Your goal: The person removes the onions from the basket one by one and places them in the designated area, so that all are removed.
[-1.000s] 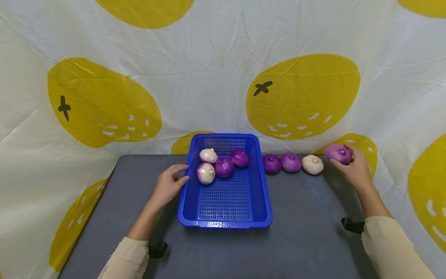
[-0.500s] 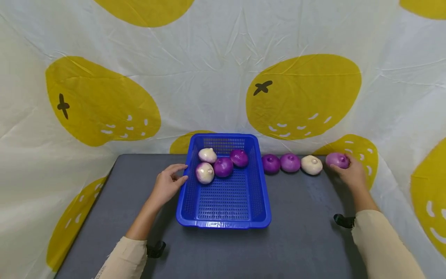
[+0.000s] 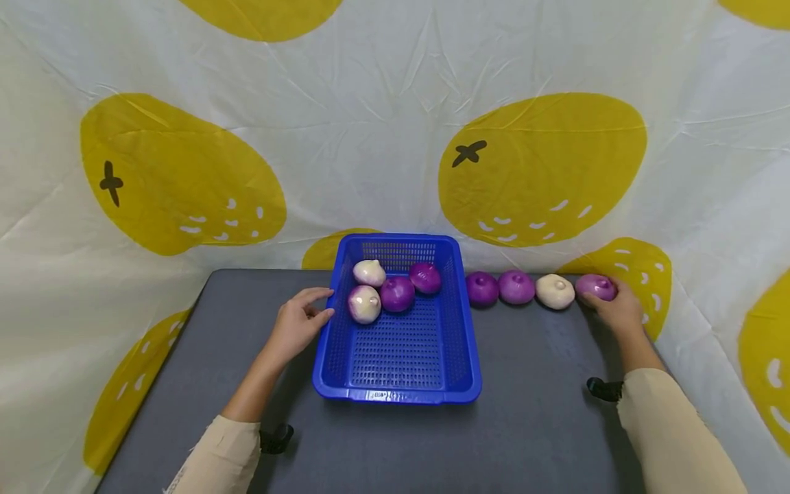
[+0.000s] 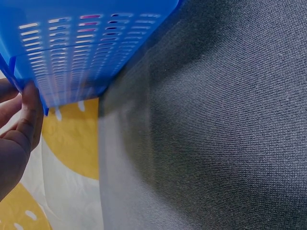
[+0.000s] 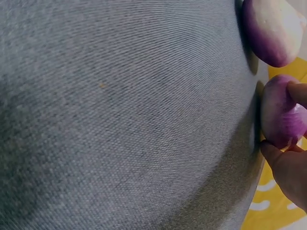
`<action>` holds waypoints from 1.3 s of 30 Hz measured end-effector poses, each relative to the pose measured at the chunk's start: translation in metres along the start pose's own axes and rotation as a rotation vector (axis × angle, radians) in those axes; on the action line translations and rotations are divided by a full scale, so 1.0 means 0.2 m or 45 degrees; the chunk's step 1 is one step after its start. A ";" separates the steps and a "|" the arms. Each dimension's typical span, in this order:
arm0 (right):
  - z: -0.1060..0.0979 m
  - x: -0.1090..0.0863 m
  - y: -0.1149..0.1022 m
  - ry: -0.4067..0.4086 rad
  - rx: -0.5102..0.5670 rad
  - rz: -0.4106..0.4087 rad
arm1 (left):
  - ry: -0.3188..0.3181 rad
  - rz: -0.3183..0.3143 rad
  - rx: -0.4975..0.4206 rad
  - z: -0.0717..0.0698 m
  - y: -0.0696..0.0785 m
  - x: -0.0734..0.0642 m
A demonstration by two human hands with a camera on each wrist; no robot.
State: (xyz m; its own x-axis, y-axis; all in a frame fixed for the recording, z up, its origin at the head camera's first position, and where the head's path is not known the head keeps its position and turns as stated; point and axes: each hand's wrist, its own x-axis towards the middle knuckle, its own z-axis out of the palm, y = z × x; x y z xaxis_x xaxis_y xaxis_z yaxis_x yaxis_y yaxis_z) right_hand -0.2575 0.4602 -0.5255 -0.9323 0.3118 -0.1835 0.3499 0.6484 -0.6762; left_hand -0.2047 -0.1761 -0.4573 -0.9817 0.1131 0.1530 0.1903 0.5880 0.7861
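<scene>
The left hand [image 3: 297, 325] is at the left rim of a blue plastic basket [image 3: 398, 396], its fingertips and thumb holding the edge. Inside the basket, toward the back, lie a white onion [image 3: 369, 273], a white-and-purple onion [image 3: 364, 304] and two purple onions [image 3: 398, 293]. At the far right of the table, the right hand [image 3: 620, 310] grips a light purple onion [image 3: 596, 287] between thumb and fingers. In the right wrist view this onion [image 5: 280, 112] sits low, close against the table surface. Beside it is a cream-coloured onion [image 3: 555, 291] with a purple underside.
Two more purple onions [image 3: 516, 287] continue the row leftward to the basket's right side. The row runs along the back edge of a dark grey table [image 3: 531, 425]. A white curtain [image 3: 364, 165] printed with yellow fruit hangs directly behind.
The right hand has lowered the light purple onion and brought it slightly left, to the right end of the row. The left hand stays at the basket rim.
</scene>
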 end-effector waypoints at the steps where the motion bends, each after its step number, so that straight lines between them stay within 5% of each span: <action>1: 0.00 0.00 0.00 -0.002 -0.002 -0.008 | 0.000 0.001 -0.004 0.00 0.00 0.00; 39: 0.03 -0.02 0.00 0.009 0.003 -0.101 | -0.007 -0.013 -0.007 0.00 0.01 0.00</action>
State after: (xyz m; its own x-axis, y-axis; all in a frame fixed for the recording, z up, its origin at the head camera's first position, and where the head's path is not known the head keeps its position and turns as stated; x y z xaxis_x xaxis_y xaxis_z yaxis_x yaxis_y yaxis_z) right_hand -0.2541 0.4551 -0.5282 -0.9564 0.2642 -0.1242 0.2746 0.6694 -0.6903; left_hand -0.2052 -0.1755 -0.4559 -0.9836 0.1117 0.1419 0.1805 0.5847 0.7909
